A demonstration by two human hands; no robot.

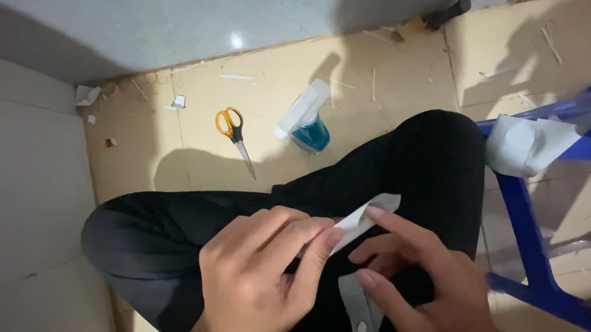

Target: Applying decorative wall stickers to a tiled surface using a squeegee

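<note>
My left hand (260,278) and my right hand (410,273) meet low in the frame over my black-trousered legs. Both pinch one small folded piece of white paper (366,219): the left thumb and fingers grip its lower end, while the right forefinger presses on its upper edge. Beneath the hands a grey strip with a round snap (361,314) shows against the dark cloth.
On the cardboard-covered floor lie orange-handled scissors (234,135) and a tipped bottle of blue liquid (307,120). A blue plastic stool (539,197) with white paper on it stands at the right. Paper scraps are scattered about; a dark tool handle (444,13) lies far back.
</note>
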